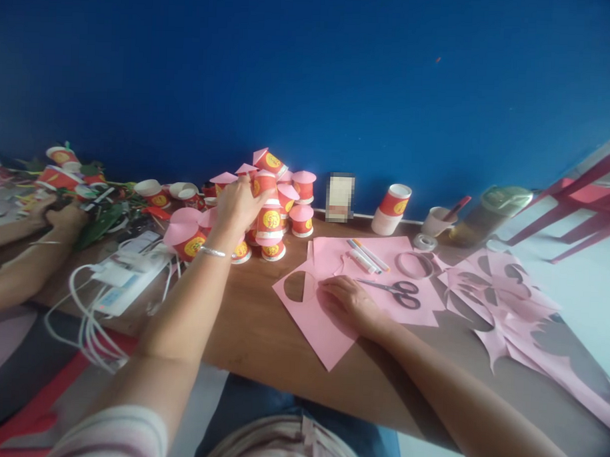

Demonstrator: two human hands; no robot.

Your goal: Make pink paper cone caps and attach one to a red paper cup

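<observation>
at the far left of the wooden table (251, 333), another person's hands (60, 213) work among green leaves (102, 225) and red cups lying tipped. next, a white power strip (127, 285) trails looped white cables (88, 334) over the near edge.

left of centre, the left arm extends forward, a silvery bracelet (213, 251) at its wrist. the left hand (238, 205) is turned back uppermost, its fingers and thumb in a moderately narrow grip about the red cup (264, 183). this cup, high in the front of a cluster of pink-topped cups (301, 220), stands roughly upright, directly above another cup; it is red with a yellow round emblem, partly covered by the fingers. whether it bears weight on the cup beneath cannot be told.

right of the cluster lies a pink sheet (326, 336) with a round opening. the right hand (355, 307) rests palm down on it, fingers loosely extended and slightly bent, gripping nothing visible; its forearm slants in from the lower right. just beyond are capped markers (367, 257), scissors (400, 293) with dark handles, and a tape ring (414, 264). along the wall stand stacked cups (392, 208), a pale cup (436, 222) holding a red object, and a tilted-looking jar (490, 211).

at far right, cut pink scraps (517, 316) overlap; a red stool (586, 192) stands beyond.
</observation>
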